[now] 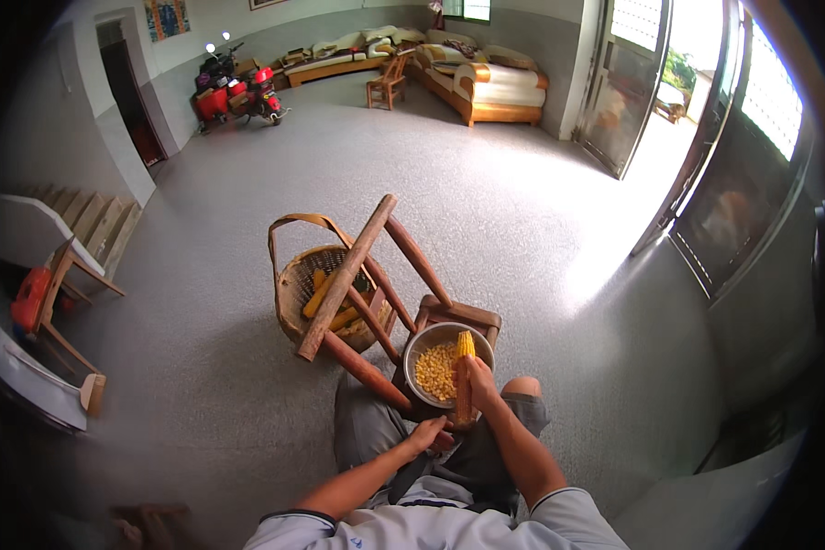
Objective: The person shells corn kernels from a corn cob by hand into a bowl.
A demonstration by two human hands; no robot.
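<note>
From the head view, I see part of the work done: loose kernels (434, 371) lie in the bowl (440, 335). Over its right side, the right hand (478, 378) has its grip closed round a cob (466, 345), the top yellow with kernels. Whole-looking cobs (319, 299) sit left of the bowl in the basket (291, 316), apparently left to strip; a wooden frame (349, 275) partly hides them. The left hand (425, 434) is nearside of the bowl; I can't tell what its grip holds, nor whether the brown strip (464, 401) is wood or bare core.
</note>
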